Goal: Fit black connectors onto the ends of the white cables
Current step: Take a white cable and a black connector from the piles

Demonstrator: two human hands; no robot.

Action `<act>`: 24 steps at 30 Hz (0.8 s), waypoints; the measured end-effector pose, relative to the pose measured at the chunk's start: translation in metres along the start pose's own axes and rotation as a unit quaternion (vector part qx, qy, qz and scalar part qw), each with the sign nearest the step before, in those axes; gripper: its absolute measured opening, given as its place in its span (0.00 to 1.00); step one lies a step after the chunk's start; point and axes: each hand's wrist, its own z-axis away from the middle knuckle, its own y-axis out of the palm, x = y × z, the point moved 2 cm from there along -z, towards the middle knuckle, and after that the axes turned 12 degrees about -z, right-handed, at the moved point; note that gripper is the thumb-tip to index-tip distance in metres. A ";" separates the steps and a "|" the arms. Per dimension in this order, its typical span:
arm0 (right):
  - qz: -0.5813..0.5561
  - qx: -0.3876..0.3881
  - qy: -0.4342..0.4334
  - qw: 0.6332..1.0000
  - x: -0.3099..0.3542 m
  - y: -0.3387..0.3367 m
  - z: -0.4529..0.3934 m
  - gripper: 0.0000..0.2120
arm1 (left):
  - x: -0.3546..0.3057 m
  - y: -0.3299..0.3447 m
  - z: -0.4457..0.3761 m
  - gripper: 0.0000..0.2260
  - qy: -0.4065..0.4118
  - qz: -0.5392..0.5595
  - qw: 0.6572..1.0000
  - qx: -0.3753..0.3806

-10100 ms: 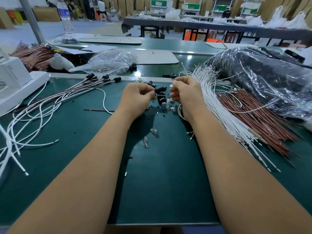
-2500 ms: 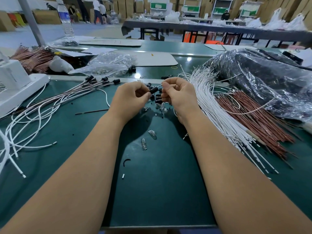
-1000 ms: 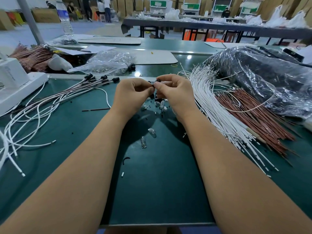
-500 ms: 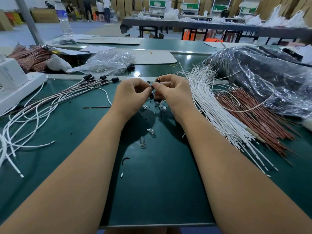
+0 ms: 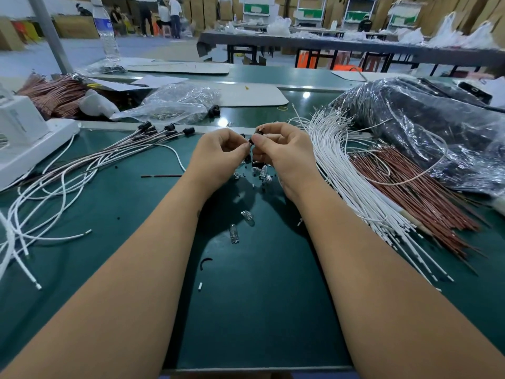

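Note:
My left hand and my right hand meet fingertip to fingertip above the green mat, both pinching a small black connector; a wire end pokes up from my right fingers. Under my hands lie loose black connectors and small clear bulbs. A fan of bare white cables spreads to the right. Finished cables with black connectors on their ends lie to the left.
Brown wires lie right of the white ones, beside a dark plastic bag. A clear bag of parts sits behind, a white machine at far left, a water bottle at the back.
My hands have come together since 2.5 s ago, when they were a little apart with the connector showing between them. Over the last second they have barely moved.

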 end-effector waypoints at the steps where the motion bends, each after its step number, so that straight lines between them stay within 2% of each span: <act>1: -0.001 0.000 0.000 1.000 0.000 0.001 0.000 0.06 | 0.001 0.000 -0.001 0.03 -0.003 -0.002 1.000 0.002; 14: -0.040 -0.013 -0.008 0.999 0.004 -0.003 -0.001 0.06 | 0.007 0.002 -0.004 0.03 -0.003 -0.021 1.000 0.008; 20: -0.031 -0.015 -0.021 0.999 0.001 -0.007 -0.003 0.07 | 0.007 0.001 -0.005 0.02 0.025 -0.076 0.997 0.019; 24: 0.015 -0.006 -0.043 0.999 -0.002 -0.006 -0.004 0.08 | 0.007 -0.004 -0.001 0.05 0.049 -0.130 0.990 0.037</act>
